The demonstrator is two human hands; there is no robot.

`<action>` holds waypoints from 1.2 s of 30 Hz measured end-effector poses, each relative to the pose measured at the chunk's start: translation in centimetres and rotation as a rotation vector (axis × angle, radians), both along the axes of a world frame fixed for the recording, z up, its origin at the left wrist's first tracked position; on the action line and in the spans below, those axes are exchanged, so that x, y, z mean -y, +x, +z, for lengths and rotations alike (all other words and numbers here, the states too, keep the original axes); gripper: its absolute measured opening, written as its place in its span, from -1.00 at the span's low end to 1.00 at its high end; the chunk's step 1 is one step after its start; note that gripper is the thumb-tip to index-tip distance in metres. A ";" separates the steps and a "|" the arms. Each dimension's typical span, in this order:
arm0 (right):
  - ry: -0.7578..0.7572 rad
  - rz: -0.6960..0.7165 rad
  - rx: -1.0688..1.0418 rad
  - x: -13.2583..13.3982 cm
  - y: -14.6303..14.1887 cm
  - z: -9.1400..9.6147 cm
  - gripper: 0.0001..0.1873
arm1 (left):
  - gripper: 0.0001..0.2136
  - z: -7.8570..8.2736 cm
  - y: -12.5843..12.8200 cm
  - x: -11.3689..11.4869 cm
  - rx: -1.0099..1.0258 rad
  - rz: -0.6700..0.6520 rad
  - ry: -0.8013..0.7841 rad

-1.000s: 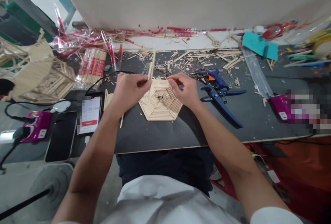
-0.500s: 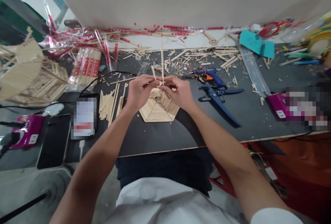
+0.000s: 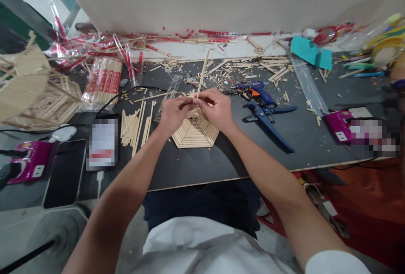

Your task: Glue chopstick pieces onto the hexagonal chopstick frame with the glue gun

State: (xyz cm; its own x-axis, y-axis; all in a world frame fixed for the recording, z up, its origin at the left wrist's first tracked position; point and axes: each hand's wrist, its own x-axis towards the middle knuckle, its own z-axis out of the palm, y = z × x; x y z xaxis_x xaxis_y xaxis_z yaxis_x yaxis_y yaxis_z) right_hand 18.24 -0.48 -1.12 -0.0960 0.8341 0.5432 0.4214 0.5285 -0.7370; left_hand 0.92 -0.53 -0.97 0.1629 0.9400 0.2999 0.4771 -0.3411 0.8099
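Observation:
My left hand (image 3: pixel 176 112) and my right hand (image 3: pixel 216 107) meet above the far side of a polygonal panel (image 3: pixel 195 138) of wooden sticks laid in rings round a small central hole. My right thumb and fingers pinch a long wooden stick (image 3: pixel 203 71), which points up and leans right. Between my left fingertips the end of a short wooden stick (image 3: pixel 193 93) shows; its lower part is hidden. Both sets of fingers are closed and nearly touch. Left of the panel lie cut sticks (image 3: pixel 130 127) in a loose pile.
A hot glue gun (image 3: pixel 257 91) and a blue cutter (image 3: pixel 268 126) lie at right. Stick scraps (image 3: pixel 218 69) litter the back. At left are two phones (image 3: pixel 65 174), bagged chopsticks (image 3: pixel 103 80) and a stick-built structure (image 3: pixel 38 84). Purple power strips (image 3: pixel 340 127) sit on either side.
The long stick has tilted from near upright to leaning right. The short stick has moved right, closer to the long one, and less of it shows. My hands have drawn slightly together.

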 end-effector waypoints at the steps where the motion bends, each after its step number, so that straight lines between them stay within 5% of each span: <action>1: 0.002 0.003 0.003 0.0 0.0 -0.1 -0.79 | -0.84 0.2 0.0 0.1 -0.028 -0.001 0.014; 19: -0.093 0.017 -0.136 -0.2 -0.3 -0.4 -0.86 | -0.76 -0.2 -0.5 -0.3 -0.101 -0.089 0.076; 36: -0.025 0.037 -0.133 -0.1 -0.2 0.2 -0.93 | -0.82 0.3 -0.5 -0.1 -0.019 -0.139 0.076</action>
